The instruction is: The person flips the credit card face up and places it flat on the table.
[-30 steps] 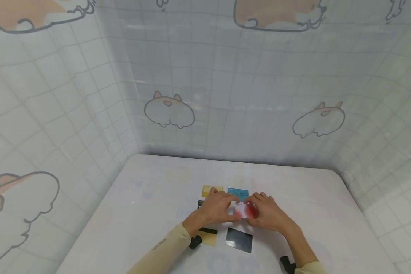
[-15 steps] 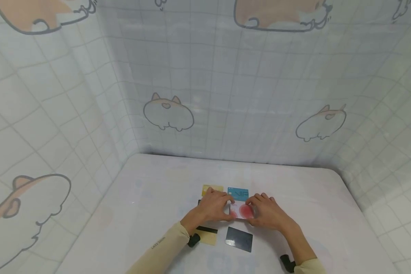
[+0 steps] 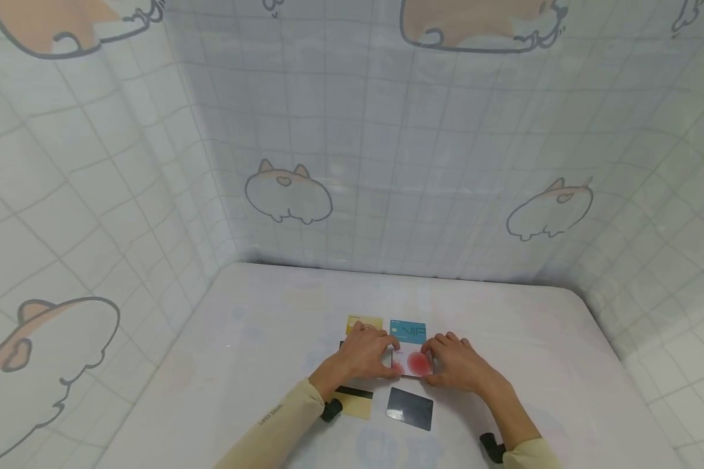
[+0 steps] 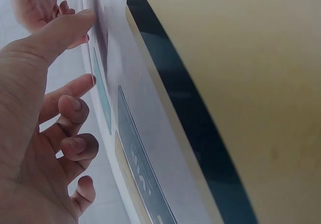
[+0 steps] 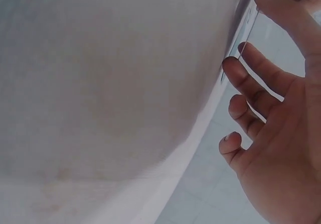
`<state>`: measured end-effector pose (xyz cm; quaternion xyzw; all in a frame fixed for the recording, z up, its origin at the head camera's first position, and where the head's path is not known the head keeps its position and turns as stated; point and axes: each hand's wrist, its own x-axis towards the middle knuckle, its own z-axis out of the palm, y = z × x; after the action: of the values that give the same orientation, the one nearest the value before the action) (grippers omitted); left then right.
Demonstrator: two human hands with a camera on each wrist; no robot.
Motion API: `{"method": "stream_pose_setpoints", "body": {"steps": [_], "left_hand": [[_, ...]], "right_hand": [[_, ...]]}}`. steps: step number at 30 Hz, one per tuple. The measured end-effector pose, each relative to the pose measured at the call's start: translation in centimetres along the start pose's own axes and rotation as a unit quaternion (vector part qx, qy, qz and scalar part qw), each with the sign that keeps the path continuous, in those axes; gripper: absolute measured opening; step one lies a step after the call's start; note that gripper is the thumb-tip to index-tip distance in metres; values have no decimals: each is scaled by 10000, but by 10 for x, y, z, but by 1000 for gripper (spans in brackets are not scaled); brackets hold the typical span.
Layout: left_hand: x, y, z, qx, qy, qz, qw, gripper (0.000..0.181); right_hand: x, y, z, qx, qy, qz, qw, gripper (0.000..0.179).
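Note:
A white card with red and pink circles point(image 3: 413, 360) is held between both hands, just below a blue card point(image 3: 408, 331) in the head view. My left hand point(image 3: 362, 352) pinches its left side between thumb and forefinger, the other fingers loosely bent. On the opposite side, my right hand point(image 3: 462, 365) grips the card's edges with thumb and fingertips. Both wrist views show the card nearly edge-on, as a thin line. Beneath the left hand, a dark card point(image 4: 143, 163) is mostly hidden in the head view but shows in the left wrist view.
A yellow card point(image 3: 364, 321) lies at the back left of the group. Nearer the body are a gold card with a black stripe point(image 3: 356, 406) and a plain dark card point(image 3: 409, 409). The white table point(image 3: 258, 339) is enclosed by patterned curtains point(image 3: 381, 169).
The white and red card has shifted a little to the left and lower, with more of its face showing. The blue card behind it has become more visible. Both hands keep their hold.

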<state>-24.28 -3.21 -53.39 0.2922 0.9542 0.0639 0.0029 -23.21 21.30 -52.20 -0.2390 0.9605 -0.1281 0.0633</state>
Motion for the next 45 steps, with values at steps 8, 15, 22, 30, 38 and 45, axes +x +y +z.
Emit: {"method": "stream_pose_setpoints", "body": {"steps": [8,15,22,30,38,45], "left_hand": [[-2,-1,1,88,-103,-134,9998,49],[-6,1,1,165,-129,-172,9996,49],[-13,2,-1,126,-106,-181,9997,47],[-18,2,-3,36,-116,-167,9998,48],[-23,2,0,-35,-129,-208,9997,50],[-26,4,1,-145,-175,-279,9994,51]], "right_hand": [[0,-10,-2,-239,31,-19,9997,42],[-1,-16,-1,-271,-39,190,9994,42],[-3,-19,2,-241,-105,268,9993,43],[-8,-24,3,-241,-56,313,9992,44],[-13,-29,3,-174,-76,429,9989,46],[-17,-31,5,-134,-66,459,9988,47]]}}
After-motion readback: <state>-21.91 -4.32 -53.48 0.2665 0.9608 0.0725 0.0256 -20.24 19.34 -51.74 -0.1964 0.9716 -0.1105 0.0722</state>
